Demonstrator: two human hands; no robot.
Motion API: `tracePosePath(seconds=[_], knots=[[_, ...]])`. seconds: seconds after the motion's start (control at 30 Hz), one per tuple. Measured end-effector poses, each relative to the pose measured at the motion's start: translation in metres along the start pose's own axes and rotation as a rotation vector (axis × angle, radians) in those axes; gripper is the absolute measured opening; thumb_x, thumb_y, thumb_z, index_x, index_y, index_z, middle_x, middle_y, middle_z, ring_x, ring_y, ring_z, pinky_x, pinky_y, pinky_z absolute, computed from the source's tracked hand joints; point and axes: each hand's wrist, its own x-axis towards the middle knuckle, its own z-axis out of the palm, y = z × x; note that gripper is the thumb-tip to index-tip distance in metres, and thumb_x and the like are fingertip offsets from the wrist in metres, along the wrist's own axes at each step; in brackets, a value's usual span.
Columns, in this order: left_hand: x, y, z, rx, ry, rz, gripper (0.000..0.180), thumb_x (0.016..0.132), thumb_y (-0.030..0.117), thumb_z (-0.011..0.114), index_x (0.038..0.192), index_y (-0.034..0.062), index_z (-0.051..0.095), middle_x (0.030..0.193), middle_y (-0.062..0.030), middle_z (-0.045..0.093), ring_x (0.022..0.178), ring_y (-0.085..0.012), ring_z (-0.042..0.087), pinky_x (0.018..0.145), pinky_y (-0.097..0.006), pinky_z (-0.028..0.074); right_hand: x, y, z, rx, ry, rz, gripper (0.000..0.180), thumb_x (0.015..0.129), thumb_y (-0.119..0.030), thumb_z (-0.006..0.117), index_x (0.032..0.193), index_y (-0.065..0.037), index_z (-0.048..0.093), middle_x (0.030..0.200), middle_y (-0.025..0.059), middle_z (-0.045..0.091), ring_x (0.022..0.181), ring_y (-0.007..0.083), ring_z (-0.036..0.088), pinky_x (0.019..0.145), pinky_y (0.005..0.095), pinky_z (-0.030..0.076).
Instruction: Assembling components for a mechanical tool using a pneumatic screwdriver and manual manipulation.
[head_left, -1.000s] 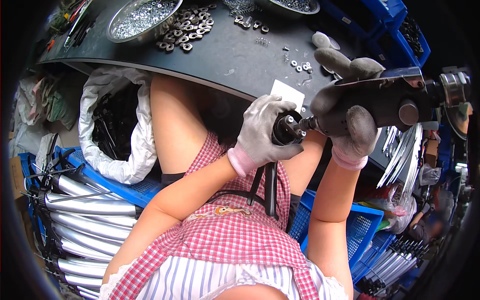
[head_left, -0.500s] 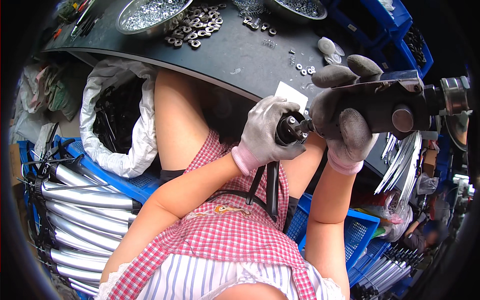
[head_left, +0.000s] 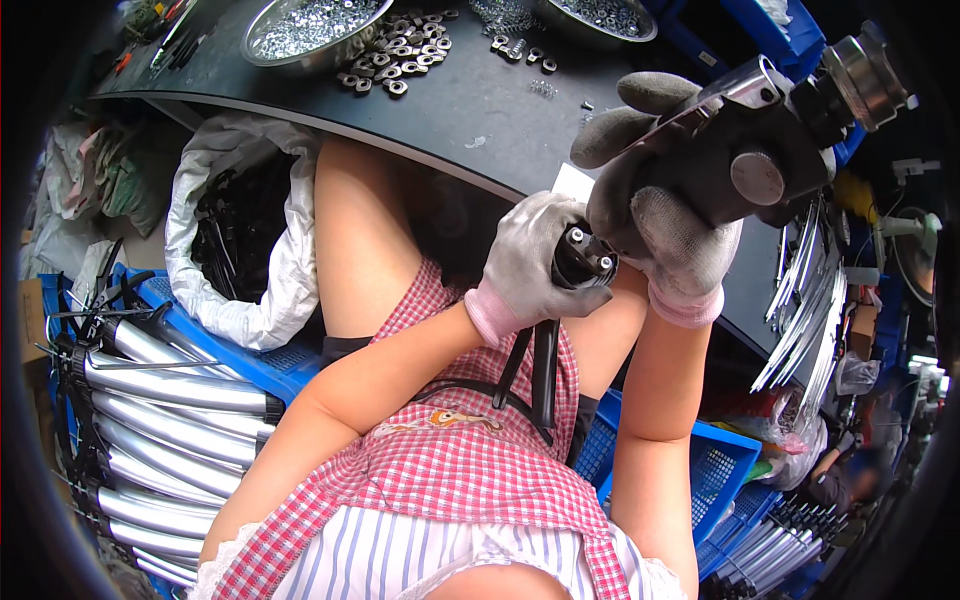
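Observation:
My left hand (head_left: 530,260), in a grey-coated glove, is closed around a black fitting (head_left: 583,258) with two pale round screw ends or pins on its face. Black tubes (head_left: 545,375) run down from below this hand onto my lap. Gloved likewise, my right hand (head_left: 675,235) is wrapped around a dark pistol-shaped power tool (head_left: 735,165) with a metal fitting at its far end. It is held up to the right of the black fitting, its tip hidden behind my fingers. A white card-like piece (head_left: 573,183) shows behind the left hand.
Metal bowls of small hardware (head_left: 315,30) stand on the dark table (head_left: 450,120), beside a pile of metal eye-shaped pieces (head_left: 400,55). To my left are a white sack (head_left: 190,270) of black parts and a blue crate (head_left: 270,365) with silver tubes. Thin rods (head_left: 810,300) lie at right.
The power tool has tilted, its metal end swinging up, and its tip has come away from the black fitting. My left hand has stayed nearly still.

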Motion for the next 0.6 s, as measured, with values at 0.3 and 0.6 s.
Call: tracePosePath(seconds=[0.3, 0.6], knots=[[-0.002, 0.002, 0.001, -0.074, 0.002, -0.083, 0.057, 0.053, 0.029, 0.083, 0.101, 0.0056, 0.060, 0.098, -0.0132, 0.065, 0.093, -0.0339, 0.062, 0.086, -0.042, 0.049, -0.007, 0.001, -0.015, 0.091, -0.075, -0.046, 0.071, 0.079, -0.016, 0.074, 0.134, 0.009, 0.036, 0.104, 0.0249, 0.062, 0.061, 0.0151, 0.063, 0.049, 0.0226, 0.052], [-0.003, -0.002, 0.000, -0.050, -0.011, -0.055, 0.063, 0.052, 0.033, 0.084, 0.103, 0.0049, 0.060, 0.099, -0.0148, 0.065, 0.094, -0.0344, 0.062, 0.087, -0.043, 0.049, -0.003, -0.002, -0.013, 0.065, -0.144, -0.046, 0.073, 0.081, -0.020, 0.073, 0.136, 0.009, 0.034, 0.110, 0.0282, 0.061, 0.060, 0.0137, 0.062, 0.050, 0.0223, 0.052]])
